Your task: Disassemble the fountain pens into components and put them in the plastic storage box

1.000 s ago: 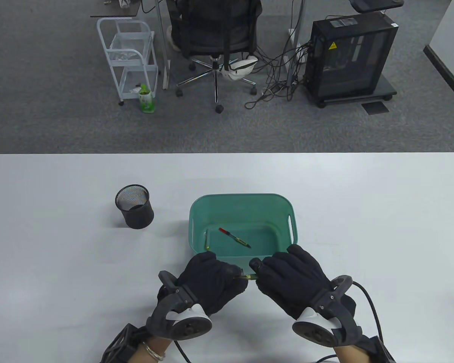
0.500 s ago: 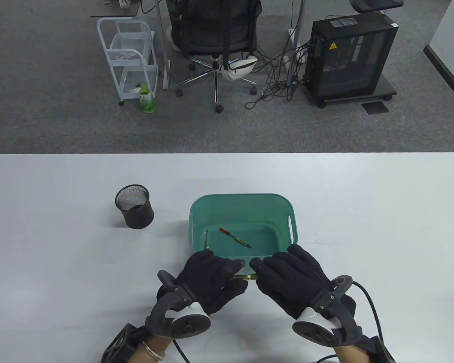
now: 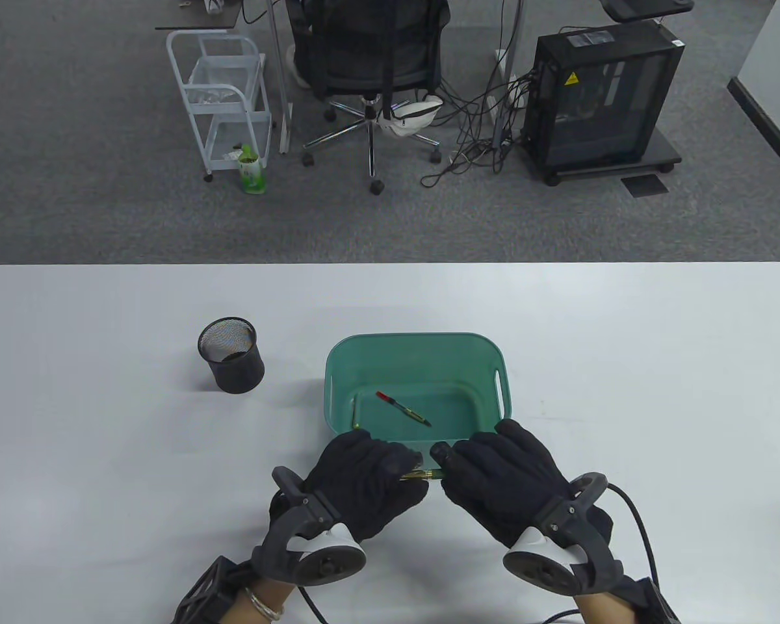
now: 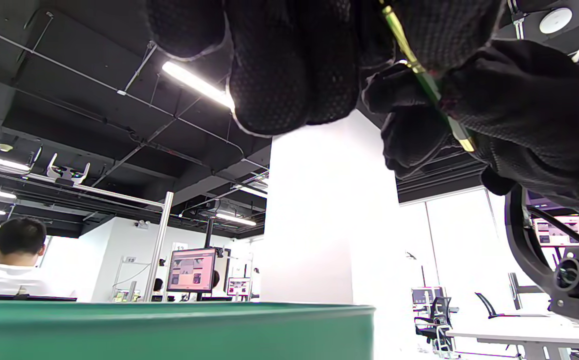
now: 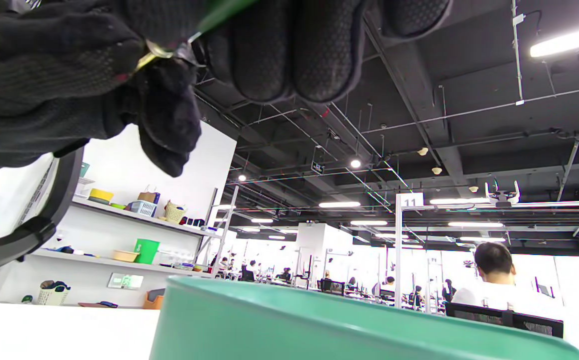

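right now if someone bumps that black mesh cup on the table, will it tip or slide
The black mesh cup is probably light, being open wire mesh with little visible inside. It stands upright, taller than its base is wide, so a high bump may tip it. On the smooth white table a low push likely slides it.

- Left hand (image 3: 364,484): gloved, fingers curled, pinching one end of the green pen part (image 3: 422,476); tracker on the back.
- Right hand (image 3: 504,484): gloved, fingers curled round the other end.
- Both hands close together, fingertips near touching, low over the table.
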A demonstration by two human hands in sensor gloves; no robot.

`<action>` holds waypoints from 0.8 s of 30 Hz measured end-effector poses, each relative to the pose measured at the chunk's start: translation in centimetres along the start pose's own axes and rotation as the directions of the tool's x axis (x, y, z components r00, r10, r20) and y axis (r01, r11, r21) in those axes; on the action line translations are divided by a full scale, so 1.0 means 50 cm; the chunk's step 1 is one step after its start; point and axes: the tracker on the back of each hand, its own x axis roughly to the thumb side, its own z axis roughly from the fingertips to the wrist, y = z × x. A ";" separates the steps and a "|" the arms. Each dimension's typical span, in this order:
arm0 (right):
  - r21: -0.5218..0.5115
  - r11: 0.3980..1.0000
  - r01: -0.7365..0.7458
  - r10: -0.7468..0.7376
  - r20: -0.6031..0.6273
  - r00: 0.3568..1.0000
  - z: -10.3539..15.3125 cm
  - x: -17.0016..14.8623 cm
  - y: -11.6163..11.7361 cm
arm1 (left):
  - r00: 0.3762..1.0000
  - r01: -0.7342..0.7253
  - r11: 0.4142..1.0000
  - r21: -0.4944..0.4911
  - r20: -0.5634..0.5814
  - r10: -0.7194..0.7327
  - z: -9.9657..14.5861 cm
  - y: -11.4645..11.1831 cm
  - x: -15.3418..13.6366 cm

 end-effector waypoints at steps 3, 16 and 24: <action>0.000 1.000 0.002 -0.002 0.000 1.000 0.000 0.000 0.000 | 1.000 -0.003 1.000 0.002 0.002 0.003 0.000 0.000 0.000; 0.001 1.000 0.006 -0.006 0.003 1.000 0.000 0.001 0.001 | 1.000 -0.015 1.000 0.008 0.005 0.015 0.000 -0.001 0.000; -0.002 1.000 0.005 -0.005 0.003 1.000 0.000 0.001 0.000 | 1.000 -0.026 1.000 0.008 0.002 0.026 0.000 -0.001 -0.003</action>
